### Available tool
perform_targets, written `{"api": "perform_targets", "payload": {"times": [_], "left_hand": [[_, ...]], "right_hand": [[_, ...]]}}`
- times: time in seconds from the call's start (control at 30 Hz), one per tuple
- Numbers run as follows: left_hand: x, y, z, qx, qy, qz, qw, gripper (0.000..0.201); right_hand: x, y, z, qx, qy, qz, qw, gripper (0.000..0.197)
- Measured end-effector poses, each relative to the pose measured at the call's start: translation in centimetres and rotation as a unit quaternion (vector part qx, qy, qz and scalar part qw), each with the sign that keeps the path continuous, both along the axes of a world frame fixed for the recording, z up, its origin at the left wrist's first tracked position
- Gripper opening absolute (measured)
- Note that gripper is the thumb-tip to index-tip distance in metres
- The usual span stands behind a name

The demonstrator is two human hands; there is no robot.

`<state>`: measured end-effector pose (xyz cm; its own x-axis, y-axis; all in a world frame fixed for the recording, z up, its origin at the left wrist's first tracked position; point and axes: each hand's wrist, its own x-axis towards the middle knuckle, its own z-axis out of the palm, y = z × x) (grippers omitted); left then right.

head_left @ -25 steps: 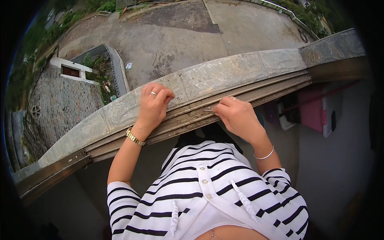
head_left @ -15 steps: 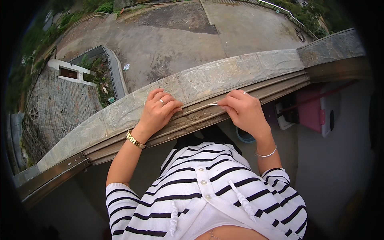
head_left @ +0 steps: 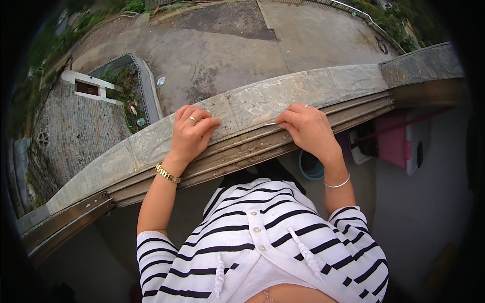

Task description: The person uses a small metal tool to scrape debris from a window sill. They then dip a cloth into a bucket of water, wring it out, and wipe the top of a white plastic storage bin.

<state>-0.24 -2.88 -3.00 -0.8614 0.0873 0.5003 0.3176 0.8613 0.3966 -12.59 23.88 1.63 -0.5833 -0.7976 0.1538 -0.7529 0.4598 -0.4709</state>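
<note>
My right hand (head_left: 309,130) pinches a thin, pale stick (head_left: 270,124) whose tip points left, along the far edge of a dirty brown window track (head_left: 247,144). Only a short length of the stick shows beyond the fingertips. To the left, my left hand (head_left: 192,132) is held over the stone ledge (head_left: 268,98) where it meets the track, thumb and fingertips drawn together. Whatever lies between those fingertips, if anything, is too small to make out. Dark dirt specks are scattered along the track's grooves and on the ledge.
Past the ledge is a drop to a concrete yard (head_left: 232,63), with a brick-patterned surface (head_left: 81,129) and a planted bed (head_left: 129,91) at left. Below the track on my side stand a blue bucket (head_left: 310,172) and a pink box (head_left: 391,144).
My left hand has moved a little left and away from me, off the track toward the ledge. My right hand, still pinching the stick, has shifted slightly away from me.
</note>
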Motion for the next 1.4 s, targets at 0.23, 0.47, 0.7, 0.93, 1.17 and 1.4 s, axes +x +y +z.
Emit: {"api": "perform_targets", "payload": {"times": [0.23, 0.47, 0.7, 0.93, 1.17, 1.4], "left_hand": [[-0.2, 0.0, -0.3, -0.003, 0.007, -0.025, 1.0, 0.015], [-0.5, 0.4, -0.1, 0.001, 0.002, -0.037, 0.999, 0.016], [-0.1, -0.2, -0.5, 0.004, -0.001, -0.02, 1.0, 0.017], [-0.5, 0.0, -0.2, 0.001, 0.001, -0.025, 1.0, 0.017], [-0.3, -0.4, -0.1, -0.009, 0.002, -0.004, 1.0, 0.016], [-0.4, -0.2, -0.2, -0.004, 0.005, -0.028, 1.0, 0.015]], "right_hand": [[0.4, -0.3, 1.2, -0.03, 0.01, -0.001, 1.0, 0.004], [0.8, -1.1, -1.0, -0.038, -0.018, 0.048, 0.998, 0.004], [-3.1, 1.1, 0.5, 0.038, -0.03, 0.053, 0.997, 0.006], [-2.0, -3.7, -1.5, -0.026, -0.088, 0.185, 0.978, 0.007], [-3.1, -2.8, -1.3, 0.004, -0.091, 0.175, 0.98, 0.009], [-0.5, -4.3, -2.1, -0.037, -0.087, 0.184, 0.978, 0.01]]}}
